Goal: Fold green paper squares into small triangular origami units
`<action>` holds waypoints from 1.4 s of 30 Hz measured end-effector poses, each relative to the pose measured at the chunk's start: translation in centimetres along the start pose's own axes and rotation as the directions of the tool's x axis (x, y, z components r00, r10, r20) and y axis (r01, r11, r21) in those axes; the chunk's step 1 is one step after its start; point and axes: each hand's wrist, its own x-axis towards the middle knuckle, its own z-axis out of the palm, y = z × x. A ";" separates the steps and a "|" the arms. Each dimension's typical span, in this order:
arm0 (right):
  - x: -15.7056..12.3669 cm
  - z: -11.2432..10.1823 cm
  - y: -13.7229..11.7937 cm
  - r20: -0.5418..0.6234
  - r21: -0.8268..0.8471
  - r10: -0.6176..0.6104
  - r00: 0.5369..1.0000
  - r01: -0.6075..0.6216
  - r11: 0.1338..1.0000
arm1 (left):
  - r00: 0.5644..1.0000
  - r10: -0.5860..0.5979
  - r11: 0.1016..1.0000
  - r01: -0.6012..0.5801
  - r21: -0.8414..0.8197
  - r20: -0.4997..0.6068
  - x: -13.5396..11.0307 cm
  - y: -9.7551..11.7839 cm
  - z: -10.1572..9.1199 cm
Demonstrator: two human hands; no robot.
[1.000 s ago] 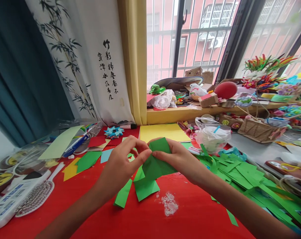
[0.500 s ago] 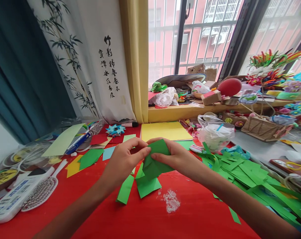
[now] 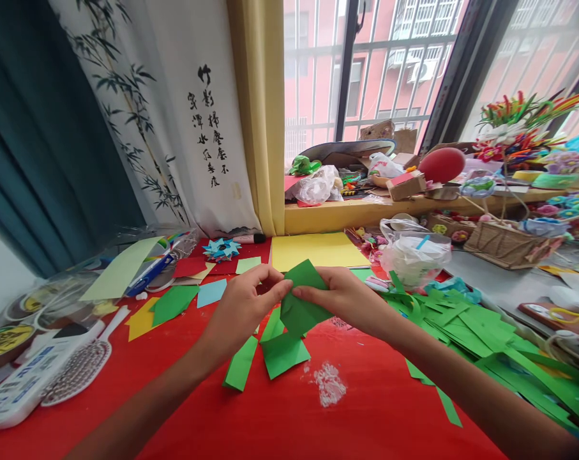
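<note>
A creased piece of green paper (image 3: 304, 310) is held up over the red tabletop (image 3: 184, 390), between both hands. My left hand (image 3: 253, 303) pinches its left edge with thumb and fingertips. From the right, my right hand (image 3: 344, 294) grips it with the thumb on the near face and the fingers mostly hidden behind. Just below lie other green pieces: a folded strip (image 3: 241, 364) on the left and a squarish creased piece (image 3: 285, 354) partly covered by the held paper.
A heap of green paper strips (image 3: 471, 326) spreads on the right. Behind the hands lie a yellow sheet (image 3: 313, 252) and a blue folded-paper ring (image 3: 221, 249). On the left are a white hairbrush (image 3: 81, 370) and tape rolls (image 3: 6, 342). A plastic-bagged cup (image 3: 413, 255) stands at back right.
The green paper has been turned in the fingers, so one corner now points up and its face shows more flatly. My right hand has shifted slightly; both hands still hold the paper.
</note>
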 end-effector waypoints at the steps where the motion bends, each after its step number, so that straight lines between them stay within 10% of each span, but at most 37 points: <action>1: 0.0 0.0 0.1 -0.017 -0.005 0.006 1.000 -0.006 1.000 | 1.000 -0.006 1.000 0.006 -0.007 0.009 0.1 -0.1 0.0; 11: 0.6 -0.6 0.2 -0.189 0.088 0.075 0.979 -0.059 0.994 | 0.998 -0.005 1.000 0.004 0.019 0.069 0.3 -0.4 0.1; 19: 0.6 -0.2 0.4 -0.033 0.143 0.099 0.995 -0.093 0.985 | 0.993 -0.005 1.000 0.006 -0.009 0.116 0.7 -0.3 -0.9; 30: 0.0 0.9 0.5 -0.276 -0.146 -0.286 0.918 0.254 0.956 | 0.990 -0.085 0.936 0.118 -0.332 0.112 0.5 0.3 -1.2; 42: 0.2 0.2 0.9 -0.130 -0.274 -0.413 0.901 0.368 0.889 | 0.966 -0.163 0.877 0.234 -0.420 0.199 0.9 -0.4 -1.8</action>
